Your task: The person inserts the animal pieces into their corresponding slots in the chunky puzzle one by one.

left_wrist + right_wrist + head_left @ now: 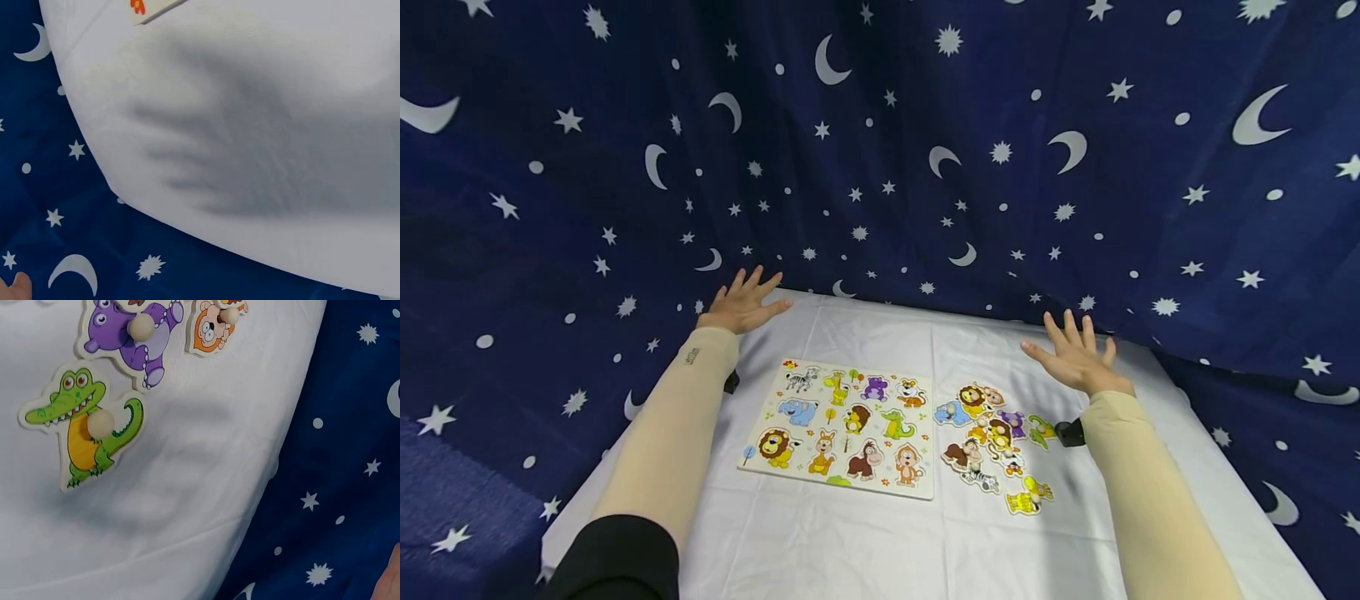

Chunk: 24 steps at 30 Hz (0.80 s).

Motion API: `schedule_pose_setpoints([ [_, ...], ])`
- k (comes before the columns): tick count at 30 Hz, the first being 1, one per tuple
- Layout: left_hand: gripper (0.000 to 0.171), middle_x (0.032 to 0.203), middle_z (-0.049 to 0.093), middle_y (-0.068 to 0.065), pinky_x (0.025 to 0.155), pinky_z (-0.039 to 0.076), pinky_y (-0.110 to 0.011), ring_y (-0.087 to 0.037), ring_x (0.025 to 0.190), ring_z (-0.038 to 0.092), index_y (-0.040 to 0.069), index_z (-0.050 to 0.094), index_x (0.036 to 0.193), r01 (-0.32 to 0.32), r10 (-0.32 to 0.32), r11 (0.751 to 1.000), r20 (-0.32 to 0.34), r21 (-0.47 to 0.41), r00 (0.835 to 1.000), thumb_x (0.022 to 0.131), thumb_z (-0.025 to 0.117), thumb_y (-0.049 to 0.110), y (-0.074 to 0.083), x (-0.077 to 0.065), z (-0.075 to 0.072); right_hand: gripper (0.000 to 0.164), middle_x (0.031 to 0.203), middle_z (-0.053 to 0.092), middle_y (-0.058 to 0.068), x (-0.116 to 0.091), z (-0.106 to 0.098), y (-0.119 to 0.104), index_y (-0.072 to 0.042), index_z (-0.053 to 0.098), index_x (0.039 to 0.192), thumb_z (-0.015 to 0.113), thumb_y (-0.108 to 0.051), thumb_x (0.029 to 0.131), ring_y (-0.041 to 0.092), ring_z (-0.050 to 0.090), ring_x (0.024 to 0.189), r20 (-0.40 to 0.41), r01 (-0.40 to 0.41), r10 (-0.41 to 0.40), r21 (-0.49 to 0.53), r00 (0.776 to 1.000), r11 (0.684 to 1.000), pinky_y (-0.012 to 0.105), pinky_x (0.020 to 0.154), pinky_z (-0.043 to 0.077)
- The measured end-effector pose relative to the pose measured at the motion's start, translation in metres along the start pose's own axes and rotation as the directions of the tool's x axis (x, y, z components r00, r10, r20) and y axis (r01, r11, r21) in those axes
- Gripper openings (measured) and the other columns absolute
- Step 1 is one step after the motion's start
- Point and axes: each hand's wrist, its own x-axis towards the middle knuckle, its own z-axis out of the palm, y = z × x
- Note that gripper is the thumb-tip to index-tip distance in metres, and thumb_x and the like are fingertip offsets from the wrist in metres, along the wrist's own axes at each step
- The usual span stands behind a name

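My left hand (743,307) is raised over the far left of the table, fingers spread and holding nothing. On the far right my right hand (1077,362) is held up the same way, its fingers apart. Between them lies a wooden animal puzzle board (880,489), printed with zebra, lion, kangaroo and other animals. Knobbed animal pieces are heaped beside its right edge, among them a lion piece (972,397), a gorilla piece (959,453) and a giraffe piece (1024,502). Nearest my right hand is the crocodile piece (80,444), with the purple hippo piece (111,328) beside it.
A white cloth (820,542) covers the table. Behind it hangs a dark blue curtain (880,167) with moons and stars. Shadows of the hands fall on the cloth in both wrist views. The board's corner (153,14) shows in the left wrist view.
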Motion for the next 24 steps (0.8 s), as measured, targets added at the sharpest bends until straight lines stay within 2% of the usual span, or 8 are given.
schedule_pose_setpoints([
  [7, 0.088, 0.170, -0.002, -0.013, 0.120, 0.007, -0.070, -0.042, 0.155, -0.005, 0.025, 0.012, 0.162, 0.022, -0.020, 0.999, 0.040, -0.038, 0.999, 0.094, 0.037, 0.074, -0.007, -0.002, 0.009, 0.092, 0.164, -0.023, 0.021, 0.003, 0.009, 0.003, -0.021, -0.004, 0.162, 0.032, -0.074, 0.095, 0.047, -0.031, 0.146, -0.038, 0.008, -0.006, 0.062, 0.999, 0.998, 0.081, 0.102, -0.021],
  [12, 0.092, 0.169, 0.003, -0.019, 0.121, 0.013, -0.067, -0.044, 0.155, 0.005, 0.019, 0.014, 0.162, -0.001, 0.004, 0.998, 0.050, -0.057, 0.999, 0.093, 0.041, 0.073, -0.016, -0.003, 0.019, 0.090, 0.165, -0.019, 0.021, 0.006, 0.017, 0.005, -0.019, 0.002, 0.162, 0.034, -0.071, 0.096, 0.049, -0.025, 0.148, -0.060, 0.020, -0.016, 0.077, 0.998, 0.997, 0.082, 0.102, -0.019],
  [17, 0.091, 0.168, 0.006, -0.021, 0.122, 0.013, -0.065, -0.045, 0.154, 0.010, 0.019, 0.017, 0.162, -0.003, 0.008, 0.995, 0.051, -0.096, 0.999, 0.093, 0.046, 0.070, -0.021, -0.006, 0.025, 0.091, 0.165, -0.018, 0.022, 0.008, 0.021, 0.004, -0.019, 0.003, 0.162, 0.034, -0.073, 0.096, 0.049, -0.024, 0.149, -0.056, 0.023, -0.019, 0.081, 0.998, 0.996, 0.083, 0.102, -0.018],
  [24, 0.097, 0.167, 0.015, -0.020, 0.122, 0.016, -0.062, -0.043, 0.153, 0.015, 0.021, 0.021, 0.161, 0.006, 0.003, 0.990, 0.068, -0.142, 0.998, 0.087, 0.050, 0.076, -0.027, -0.007, 0.034, 0.091, 0.166, -0.015, 0.023, 0.007, 0.026, 0.003, -0.017, 0.011, 0.162, 0.037, -0.072, 0.095, 0.049, -0.019, 0.150, -0.060, 0.024, -0.019, 0.082, 0.998, 0.996, 0.082, 0.104, -0.016],
])
